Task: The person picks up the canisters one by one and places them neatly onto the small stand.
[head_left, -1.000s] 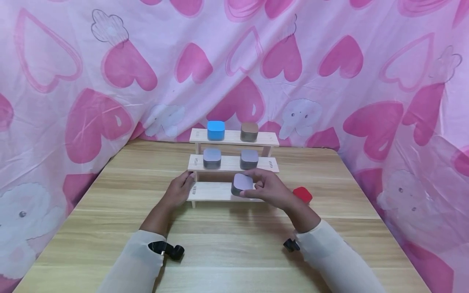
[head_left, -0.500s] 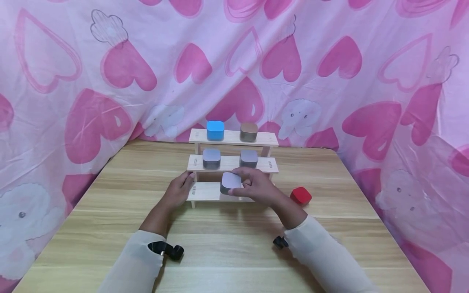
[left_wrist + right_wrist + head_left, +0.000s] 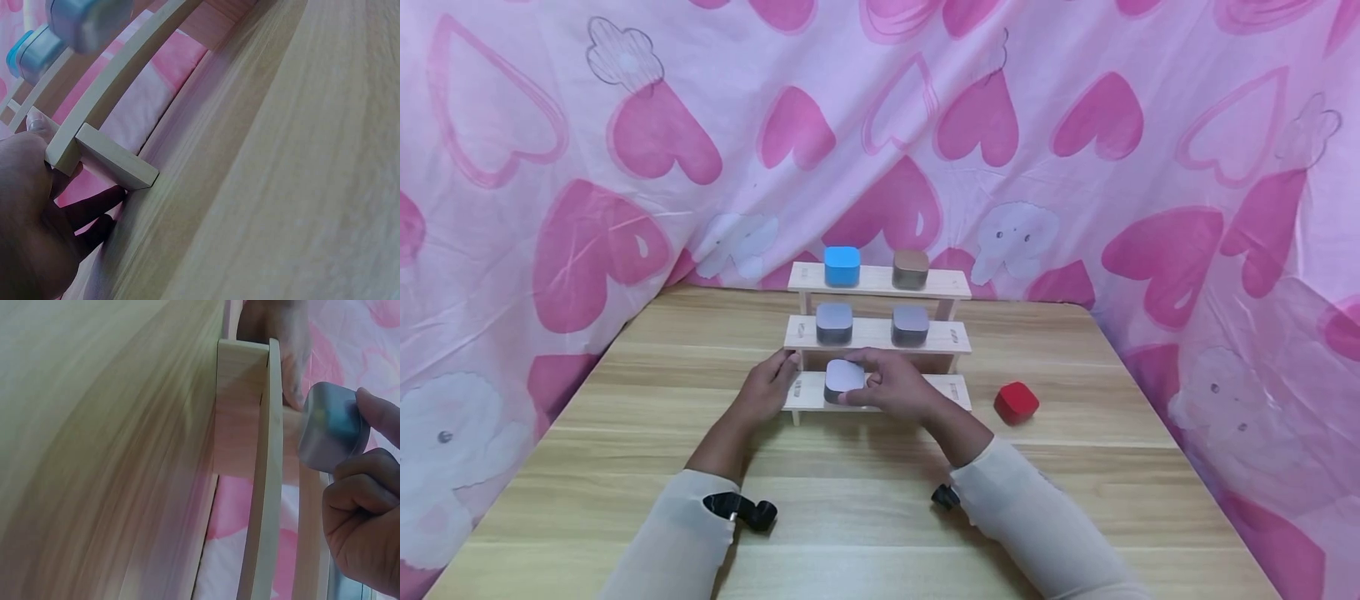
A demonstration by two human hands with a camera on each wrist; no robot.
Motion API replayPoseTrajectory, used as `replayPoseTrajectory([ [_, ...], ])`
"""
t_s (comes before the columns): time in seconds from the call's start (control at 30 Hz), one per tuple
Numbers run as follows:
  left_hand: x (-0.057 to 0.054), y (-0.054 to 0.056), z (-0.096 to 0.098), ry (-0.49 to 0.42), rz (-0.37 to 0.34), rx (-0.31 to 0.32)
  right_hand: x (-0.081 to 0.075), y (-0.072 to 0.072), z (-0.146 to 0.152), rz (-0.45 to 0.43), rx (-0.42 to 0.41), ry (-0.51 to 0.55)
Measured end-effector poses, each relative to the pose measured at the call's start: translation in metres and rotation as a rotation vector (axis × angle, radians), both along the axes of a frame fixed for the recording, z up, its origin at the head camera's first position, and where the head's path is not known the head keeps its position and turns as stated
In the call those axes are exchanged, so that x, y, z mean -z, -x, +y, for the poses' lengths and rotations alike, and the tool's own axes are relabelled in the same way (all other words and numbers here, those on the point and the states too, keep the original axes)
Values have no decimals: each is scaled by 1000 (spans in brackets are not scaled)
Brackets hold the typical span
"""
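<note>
My right hand (image 3: 898,387) pinches a grey rounded-square tin (image 3: 844,382) between thumb and forefinger, over the left part of the lowest shelf. In the right wrist view the tin (image 3: 334,428) shows at that shelf's edge, its side shiny, the other fingers curled below. A three-tier wooden display stand (image 3: 943,392) stands on the table. With my left hand (image 3: 767,390) I grip the left end of its lower tiers. The left wrist view shows the left thumb by the shelf (image 3: 119,78) and two fingers stretched beside its leg.
Two grey tins (image 3: 834,323) sit on the middle shelf. A blue tin (image 3: 842,267) and a brown tin (image 3: 911,271) stand on the top one. A red tin (image 3: 1017,403) lies on the table right of the stand. A pink heart-print cloth (image 3: 880,108) hangs behind.
My right hand has carried the grey tin leftward along the lowest shelf, uncovering the shelf's right end and more of the red tin. The left hand has stayed at the stand.
</note>
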State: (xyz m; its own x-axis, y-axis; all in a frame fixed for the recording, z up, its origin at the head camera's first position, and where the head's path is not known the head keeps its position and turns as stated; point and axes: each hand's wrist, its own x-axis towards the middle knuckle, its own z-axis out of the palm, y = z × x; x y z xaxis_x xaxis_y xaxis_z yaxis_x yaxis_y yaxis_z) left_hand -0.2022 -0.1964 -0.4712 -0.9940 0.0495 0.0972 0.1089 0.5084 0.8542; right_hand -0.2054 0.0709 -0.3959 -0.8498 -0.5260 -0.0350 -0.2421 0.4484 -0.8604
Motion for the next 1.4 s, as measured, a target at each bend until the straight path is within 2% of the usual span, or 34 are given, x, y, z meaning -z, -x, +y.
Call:
replayPoseTrajectory([
  [0.3,1,1,-2,-3,-23,3,3,1,-21,36,-12,-55],
  [0.57,2,-1,-1,7,-29,5,6,1,-33,1,28,-76],
  [0.7,3,0,-1,0,-33,8,5,2,-34,-18,38,-86],
  [1.17,0,0,-2,1,-28,21,8,4,-35,49,-20,-58],
  [1.4,-1,-1,-2,0,-31,23,4,0,-29,39,-21,-64],
])
